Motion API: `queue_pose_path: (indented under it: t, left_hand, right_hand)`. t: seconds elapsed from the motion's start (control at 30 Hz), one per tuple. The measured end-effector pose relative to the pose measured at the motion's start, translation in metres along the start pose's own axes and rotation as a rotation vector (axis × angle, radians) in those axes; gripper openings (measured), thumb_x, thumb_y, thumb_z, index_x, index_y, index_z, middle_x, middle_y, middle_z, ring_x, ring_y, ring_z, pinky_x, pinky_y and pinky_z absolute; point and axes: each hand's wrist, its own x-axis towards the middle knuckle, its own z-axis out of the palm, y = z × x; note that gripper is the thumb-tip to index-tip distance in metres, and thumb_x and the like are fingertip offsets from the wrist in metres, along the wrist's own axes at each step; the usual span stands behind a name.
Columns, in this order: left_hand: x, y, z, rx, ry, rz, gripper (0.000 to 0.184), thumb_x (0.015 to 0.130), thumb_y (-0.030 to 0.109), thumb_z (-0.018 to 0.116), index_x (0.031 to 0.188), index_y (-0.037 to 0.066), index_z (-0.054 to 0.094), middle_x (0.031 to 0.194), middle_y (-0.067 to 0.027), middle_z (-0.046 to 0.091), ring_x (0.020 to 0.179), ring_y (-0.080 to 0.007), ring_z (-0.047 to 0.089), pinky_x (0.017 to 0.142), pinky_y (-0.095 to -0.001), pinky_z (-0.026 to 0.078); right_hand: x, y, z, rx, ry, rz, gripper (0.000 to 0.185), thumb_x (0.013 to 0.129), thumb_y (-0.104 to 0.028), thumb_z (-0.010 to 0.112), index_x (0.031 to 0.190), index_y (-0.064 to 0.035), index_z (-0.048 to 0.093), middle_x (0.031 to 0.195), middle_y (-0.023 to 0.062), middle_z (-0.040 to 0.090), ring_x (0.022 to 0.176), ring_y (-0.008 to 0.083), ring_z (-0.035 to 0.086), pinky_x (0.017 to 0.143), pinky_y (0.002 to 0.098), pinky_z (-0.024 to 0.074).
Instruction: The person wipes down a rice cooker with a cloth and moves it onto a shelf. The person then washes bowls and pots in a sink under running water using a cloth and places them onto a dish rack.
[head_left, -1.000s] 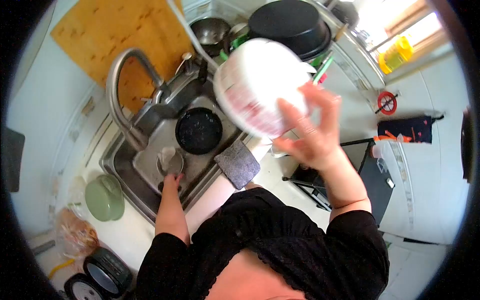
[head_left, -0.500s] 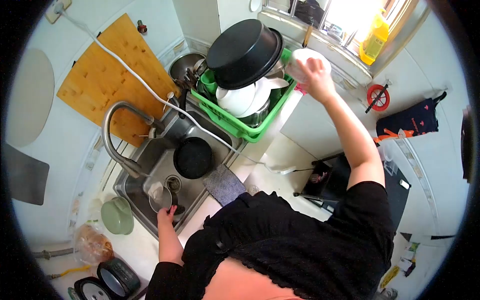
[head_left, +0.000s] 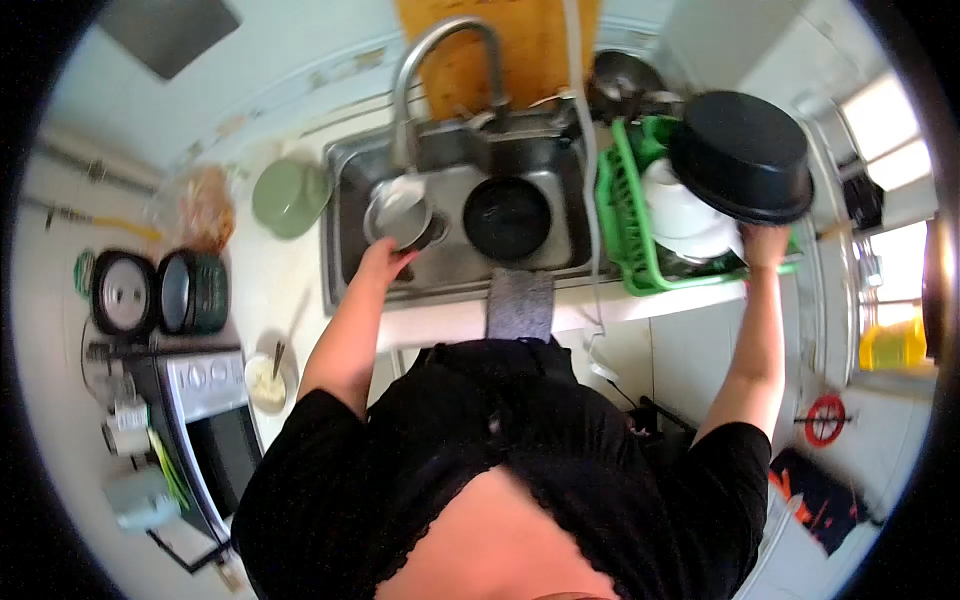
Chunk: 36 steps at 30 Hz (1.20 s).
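Over the left part of the sink (head_left: pixel 343 262), my left hand (head_left: pixel 382 262) grips the near edge of a small round metal bowl (head_left: pixel 398 218). Something white shows at the bowl's far side, under the faucet spout (head_left: pixel 404 150). My right hand (head_left: pixel 766 246) reaches into the right side of the green dish rack (head_left: pixel 640 262), just below a large black pot (head_left: pixel 745 150). Its fingers are hidden, so I cannot see what they hold. White dishes (head_left: pixel 682 215) lie in the rack to the left of that hand. A round black pan (head_left: pixel 507 218) rests in the sink.
A grey cloth (head_left: pixel 520 303) hangs over the counter's front edge. A white cable (head_left: pixel 586 130) crosses in front of the rack. Left of the sink stand a green basin (head_left: pixel 290 198), a bagged item (head_left: pixel 207 210) and a white bowl with a spoon (head_left: pixel 266 384).
My view has turned leftward. My right hand, which held a pale round container beside the rack, is now at the rack under the black pot. The left hand still holds the metal bowl.
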Motion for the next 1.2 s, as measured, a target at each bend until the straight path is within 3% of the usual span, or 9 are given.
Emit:
queue_pose_path:
  t: [0.17,0.2,0.23,0.33,0.47,0.57,0.87,1.0,1.2]
  left_hand:
    - [-0.003,0.002,0.018,-0.024,0.141,-0.08,0.024,0.076,0.008,0.044,0.095,-0.007,0.045,0.095,-0.0214,0.053,0.087,-0.0335,0.055,0.079,-0.043,0.05]
    - [0.0,0.001,0.015,-0.046,0.075,-0.064,0.025,0.075,0.007,0.044,0.096,-0.007,0.044,0.095,-0.0204,0.053,0.085,-0.0325,0.055,0.077,-0.0426,0.051]
    - [0.004,-0.001,0.01,-0.057,0.08,-0.076,0.025,0.075,0.007,0.044,0.096,-0.007,0.044,0.095,-0.0204,0.053,0.085,-0.0325,0.055,0.077,-0.0426,0.051]
    - [0.018,-0.002,0.001,-0.051,0.07,-0.059,0.03,0.073,0.003,0.046,0.101,-0.005,0.042,0.093,-0.0176,0.053,0.083,-0.0288,0.056,0.072,-0.0415,0.053]
    - [0.015,0.006,0.001,0.154,0.141,0.009,0.039,0.067,0.002,0.051,0.104,-0.002,0.04,0.089,-0.013,0.052,0.077,-0.0246,0.056,0.067,-0.038,0.053]
    - [0.005,0.011,0.01,0.23,0.078,-0.02,0.039,0.066,0.004,0.053,0.103,-0.001,0.041,0.088,-0.0107,0.052,0.073,-0.022,0.056,0.065,-0.0359,0.053]
    - [0.002,0.015,0.019,0.245,0.097,-0.098,0.017,0.069,0.014,0.057,0.077,0.0,0.049,0.074,-0.0075,0.053,0.064,-0.0176,0.054,0.055,-0.0317,0.05]
    - [0.011,0.007,0.018,0.407,0.144,-0.047,0.035,0.069,0.016,0.058,0.096,-0.002,0.045,0.085,-0.0089,0.052,0.065,-0.0163,0.054,0.053,-0.0285,0.047]
    - [-0.005,0.015,0.032,0.465,0.159,0.062,0.073,0.068,0.021,0.059,0.132,0.005,0.027,0.093,-0.0089,0.053,0.065,-0.0147,0.052,0.053,-0.0258,0.044]
  right_hand:
    - [-0.039,0.025,0.021,-0.01,0.165,0.381,0.033,0.075,-0.016,0.062,0.102,0.0029,0.057,0.105,0.021,0.056,0.094,0.0352,0.053,0.08,0.0416,0.0428]
    - [-0.047,0.012,0.001,0.583,0.275,0.748,0.031,0.078,-0.013,0.059,0.1,0.0075,0.054,0.102,0.0209,0.056,0.087,0.0278,0.056,0.072,0.0355,0.0467]
    - [-0.052,-0.012,-0.033,0.356,0.252,1.028,0.023,0.08,-0.01,0.055,0.096,0.006,0.053,0.092,0.0172,0.056,0.077,0.0209,0.055,0.065,0.0298,0.0468]
    - [-0.077,-0.115,-0.066,0.269,0.733,0.756,0.011,0.082,-0.008,0.053,0.08,0.0021,0.05,0.078,0.0109,0.053,0.069,0.0188,0.051,0.063,0.0297,0.0454]
    - [-0.039,-0.324,-0.045,0.955,-0.197,0.24,0.025,0.072,0.001,0.061,0.096,-0.0032,0.055,0.089,0.0088,0.055,0.083,0.0203,0.055,0.075,0.0288,0.0449]
    - [0.014,-0.437,-0.013,0.97,-0.286,-0.052,0.038,0.075,-0.012,0.062,0.111,-0.0039,0.051,0.116,0.0192,0.049,0.101,0.0338,0.051,0.083,0.0347,0.0439]
    - [0.029,-0.513,0.069,0.839,-0.387,-0.224,0.015,0.072,-0.011,0.057,0.086,-0.0056,0.059,0.078,0.0139,0.059,0.076,0.0319,0.058,0.065,0.0389,0.047]
    - [0.024,-0.533,0.069,0.702,-0.809,-0.062,0.021,0.07,-0.014,0.06,0.083,0.0014,0.055,0.077,0.0181,0.06,0.075,0.0342,0.059,0.067,0.0411,0.0466]
    - [0.027,-0.554,0.105,0.919,-0.792,0.036,0.023,0.071,-0.011,0.058,0.088,0.0047,0.055,0.087,0.0226,0.058,0.085,0.037,0.056,0.074,0.0401,0.0451]
